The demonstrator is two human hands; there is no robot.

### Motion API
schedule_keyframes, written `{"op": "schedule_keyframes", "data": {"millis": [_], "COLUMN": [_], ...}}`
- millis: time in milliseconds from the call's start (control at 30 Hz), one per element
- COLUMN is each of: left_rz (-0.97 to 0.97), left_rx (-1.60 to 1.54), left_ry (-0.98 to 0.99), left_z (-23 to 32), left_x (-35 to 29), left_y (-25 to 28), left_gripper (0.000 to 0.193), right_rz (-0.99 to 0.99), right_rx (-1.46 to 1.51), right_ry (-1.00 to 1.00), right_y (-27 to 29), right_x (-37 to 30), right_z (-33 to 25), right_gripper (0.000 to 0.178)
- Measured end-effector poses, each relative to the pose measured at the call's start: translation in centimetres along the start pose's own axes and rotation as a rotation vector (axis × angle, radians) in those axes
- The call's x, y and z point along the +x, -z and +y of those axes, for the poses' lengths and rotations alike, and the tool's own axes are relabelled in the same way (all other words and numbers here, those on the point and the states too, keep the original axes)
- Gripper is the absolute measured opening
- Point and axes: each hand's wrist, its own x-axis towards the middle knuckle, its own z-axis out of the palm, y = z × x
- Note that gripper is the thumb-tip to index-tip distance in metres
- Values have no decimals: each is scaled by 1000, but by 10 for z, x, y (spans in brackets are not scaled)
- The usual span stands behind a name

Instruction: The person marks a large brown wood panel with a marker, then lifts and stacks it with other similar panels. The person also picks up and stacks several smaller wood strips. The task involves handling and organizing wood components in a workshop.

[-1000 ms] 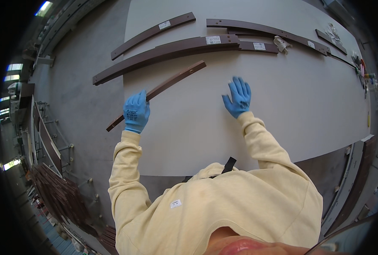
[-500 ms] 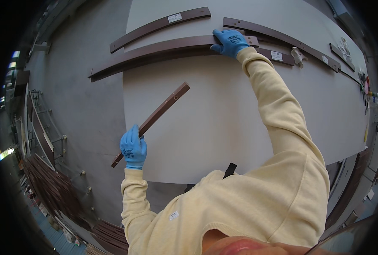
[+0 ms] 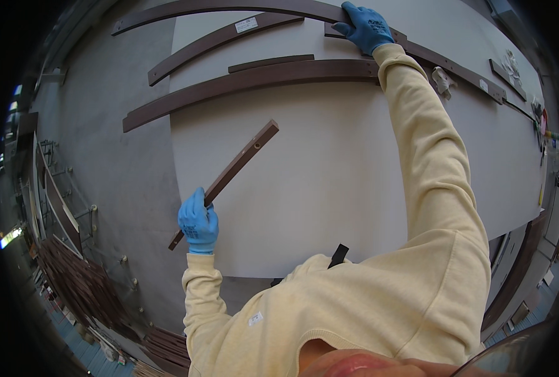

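Both of my hands wear blue gloves. My left hand (image 3: 198,221) is closed around the lower part of a short brown bar (image 3: 242,157), which slants up to the right and has holes along one face. At the far side of the table, my right hand (image 3: 369,28) grips a long brown bar (image 3: 229,7) near its right end. Between me and that bar lie a brown bar with a white label (image 3: 217,47), a short thin brown strip (image 3: 271,63) and another long brown bar (image 3: 254,78). My right hand and forearm hide part of the bars at the right.
The bars lie on a pale tabletop (image 3: 304,188). To the right are a drilled brown bar (image 3: 461,75), a crumpled whitish object (image 3: 443,83) and a small dark strip (image 3: 507,80). A stack of brown bars (image 3: 78,283) sits at the lower left.
My right hand has moved away from me with the long bar, now beyond the labelled bar. Another long bar and a thin strip show where it was. My left hand has barely moved.
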Motion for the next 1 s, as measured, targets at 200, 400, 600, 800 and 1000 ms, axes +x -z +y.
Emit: {"op": "schedule_keyframes", "data": {"millis": [200, 400, 600, 800, 1000], "left_rz": [-18, -27, 17, 3, -29], "left_rx": [-26, -52, -38, -41, -60], "left_ry": [-40, -27, -53, -47, 9], "left_z": [8, 16, 17, 21, 21], "left_x": [14, 19, 19, 20, 23], "left_y": [-12, -18, -23, -26, -29], "left_gripper": [47, 42, 41, 39, 38], "right_rz": [-5, -69, -39, -101, -142], "right_rx": [-65, -108, -124, -191, -310], "right_ry": [183, 191, 173, 128, 33], "right_y": [-48, -49, -54, -46, -63], "right_x": [-7, -6, -10, 21, 57], "right_z": [34, 43, 92, 100, 110], "right_gripper": [61, 56, 55, 58, 53]}}
